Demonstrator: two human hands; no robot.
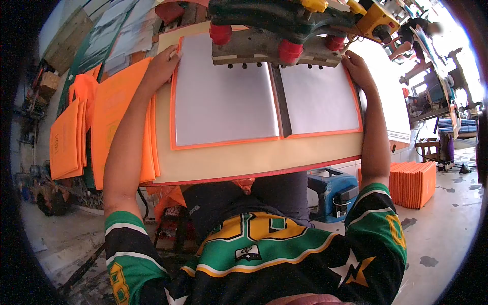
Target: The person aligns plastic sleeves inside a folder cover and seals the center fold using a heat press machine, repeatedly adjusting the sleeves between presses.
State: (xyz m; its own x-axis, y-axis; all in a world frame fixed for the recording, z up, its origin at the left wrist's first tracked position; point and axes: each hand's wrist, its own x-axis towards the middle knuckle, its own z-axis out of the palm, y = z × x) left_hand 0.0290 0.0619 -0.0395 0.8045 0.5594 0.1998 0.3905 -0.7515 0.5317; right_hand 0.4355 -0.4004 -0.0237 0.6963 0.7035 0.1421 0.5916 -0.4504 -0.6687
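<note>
An open orange-edged folder with white inner pages [226, 96] lies on a cream board [254, 161] with a red front edge. A dark strip [285, 101] runs down its middle. The far edge of the folder is under a dark green machine head [274, 20] with a metal bar and red knobs. My left hand [163, 67] is closed at the folder's far left corner, fingertips on its edge. My right hand [357, 71] has its fingers bent at the far right corner, partly behind the bar's end.
Orange folders [119, 109] stand in stacks at the left. A bundle of orange folders [413, 184] sits on the floor at the right, near a blue stool [333, 195]. White sheets [389, 96] lie right of the board. Another person [414, 38] is at the back right.
</note>
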